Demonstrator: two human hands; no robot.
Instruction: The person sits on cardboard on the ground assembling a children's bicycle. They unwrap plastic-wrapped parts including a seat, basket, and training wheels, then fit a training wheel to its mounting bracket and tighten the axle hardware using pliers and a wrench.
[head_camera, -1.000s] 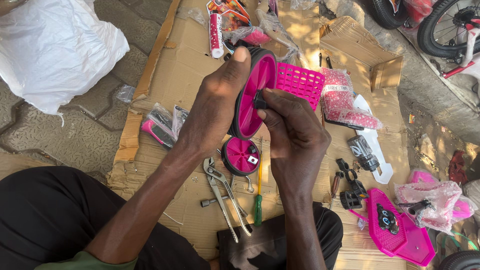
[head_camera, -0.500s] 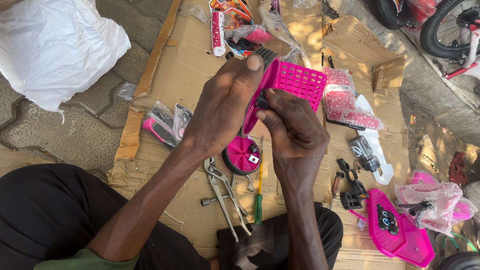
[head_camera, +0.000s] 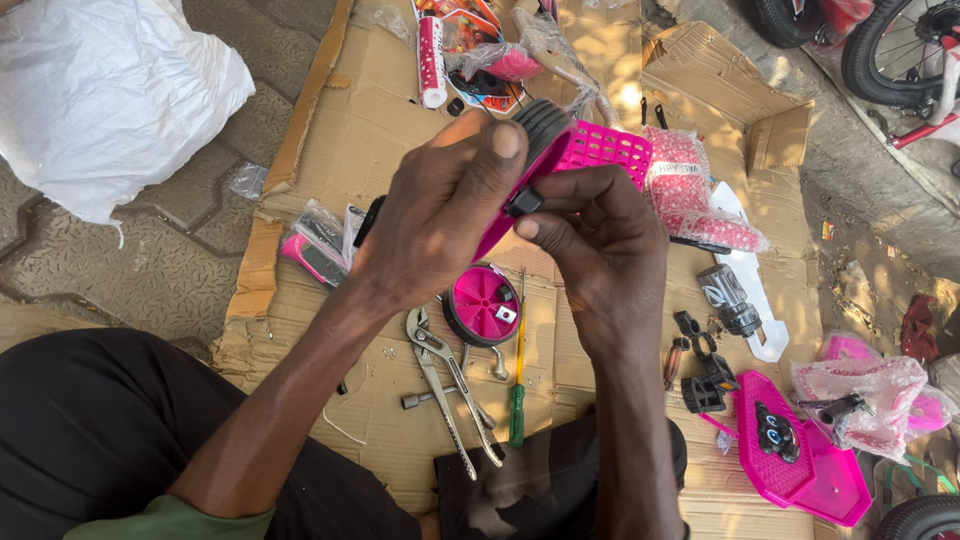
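Both hands are raised over a flattened cardboard sheet (head_camera: 400, 120) that lies on the paving, and between them they hold one pink training wheel with a black tyre (head_camera: 545, 135). The left hand (head_camera: 435, 215) wraps round the wheel from the left, its thumb lying across the rim at the top. The right hand (head_camera: 600, 250) comes in from the right, thumb and forefinger pinching a small black nut (head_camera: 525, 202) at the wheel's hub. Just behind the held wheel sits one pink plastic basket (head_camera: 605, 150). On the cardboard directly below the hands lies a second pink training wheel (head_camera: 482, 305), flat on its side. Near it are one pair of pliers (head_camera: 440, 385), one spanner (head_camera: 455, 385) crossing them, and one green-handled screwdriver (head_camera: 517, 385). To the right lie one pink chain guard (head_camera: 790, 455), black pedals (head_camera: 705, 380) and a bag of pink parts (head_camera: 865, 400). One white plastic bag (head_camera: 100, 90) sits far left on the paving, and bicycle wheels (head_camera: 900, 50) show at the far right corner
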